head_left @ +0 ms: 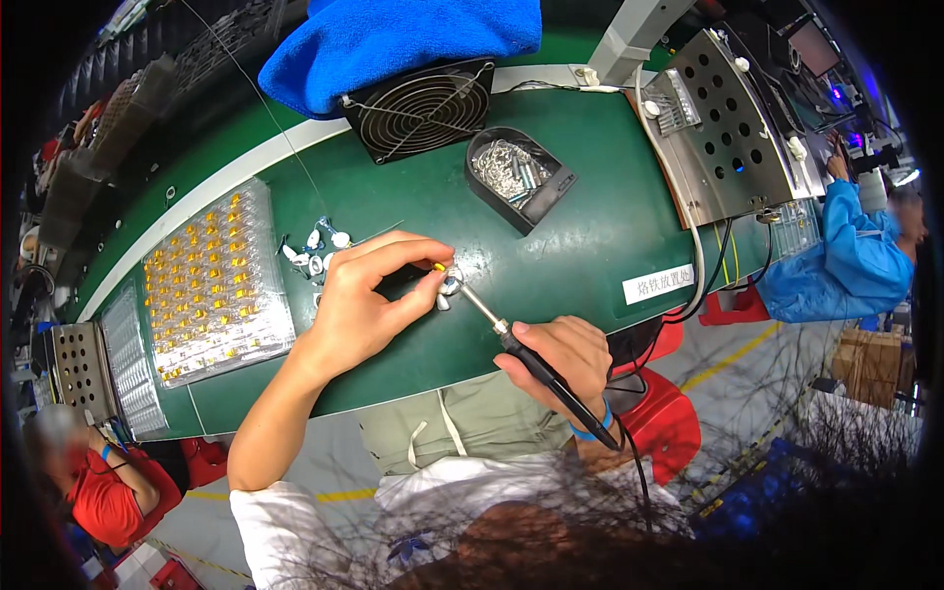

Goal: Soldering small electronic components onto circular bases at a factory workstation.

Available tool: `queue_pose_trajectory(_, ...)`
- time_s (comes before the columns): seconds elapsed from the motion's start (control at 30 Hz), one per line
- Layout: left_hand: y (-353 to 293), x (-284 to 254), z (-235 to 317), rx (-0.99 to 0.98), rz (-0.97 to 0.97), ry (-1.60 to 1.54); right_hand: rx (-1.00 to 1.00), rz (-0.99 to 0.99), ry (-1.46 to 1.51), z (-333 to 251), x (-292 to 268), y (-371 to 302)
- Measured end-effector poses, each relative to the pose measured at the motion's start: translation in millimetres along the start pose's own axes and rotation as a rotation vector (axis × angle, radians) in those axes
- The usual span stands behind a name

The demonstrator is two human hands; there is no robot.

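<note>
My left hand (362, 293) is closed in a pinch, with a small yellow piece (439, 266) at its fingertips. Just beside those fingertips is a small white and grey part (447, 288); the fingers partly cover it. My right hand (568, 356) wraps round the black handle of a soldering iron (532, 360). The iron's metal shaft points up and left, its tip at the small part; whether they touch is too small to tell. Several loose white and dark parts (313, 258) lie on the green table beyond my left hand.
A clear tray (265, 313) holding rows of yellow parts lies at the left. Past my hands stand a black bin (536, 210) of small metal pieces and a fan (423, 116) under a blue towel (403, 34). A perforated metal box (678, 182) stands right. People sit at both sides.
</note>
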State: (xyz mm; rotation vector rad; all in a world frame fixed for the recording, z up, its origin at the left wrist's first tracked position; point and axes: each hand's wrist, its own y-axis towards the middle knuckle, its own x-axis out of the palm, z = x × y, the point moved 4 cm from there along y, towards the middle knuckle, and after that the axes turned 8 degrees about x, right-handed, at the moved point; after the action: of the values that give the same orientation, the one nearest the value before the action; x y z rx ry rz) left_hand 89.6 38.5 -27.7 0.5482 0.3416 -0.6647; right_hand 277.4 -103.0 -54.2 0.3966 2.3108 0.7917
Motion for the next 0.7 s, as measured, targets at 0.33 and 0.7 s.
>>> queue_pose_trajectory(0.33,1.3,0.0,-0.1,-0.008,-0.002,0.003,0.002,-0.021,-0.02,-0.9,-0.9,0.3)
queue_pose_trajectory(0.7,1.9,-0.1,0.0,0.032,-0.001,0.039,-0.013,-0.029,-0.006,-1.8,-0.8,1.3)
